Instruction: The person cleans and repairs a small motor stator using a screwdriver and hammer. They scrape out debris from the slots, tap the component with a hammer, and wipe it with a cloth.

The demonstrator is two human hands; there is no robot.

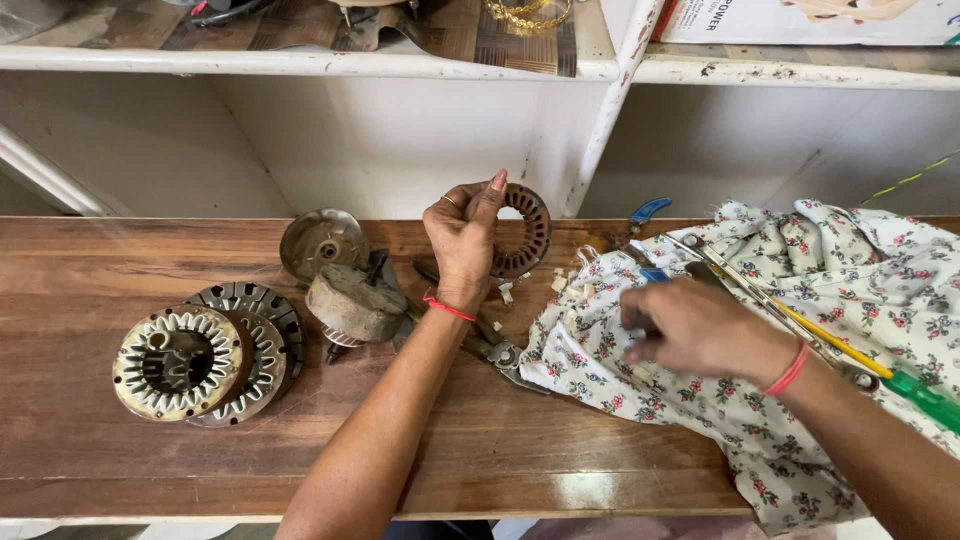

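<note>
Both hands grip: left [462, 240] holds ring core [522, 230] upright, right [690, 325] pinches cloth [800, 330].

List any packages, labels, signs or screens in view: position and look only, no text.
Cardboard box: top right, on the upper shelf, only its lower edge in frame; flat rectangular face, white, with a red strip at its left end and a tan picture partly cut off.
No signs or screens visible. No labels can be made out on the metal parts or tools on the wooden bench.
</note>
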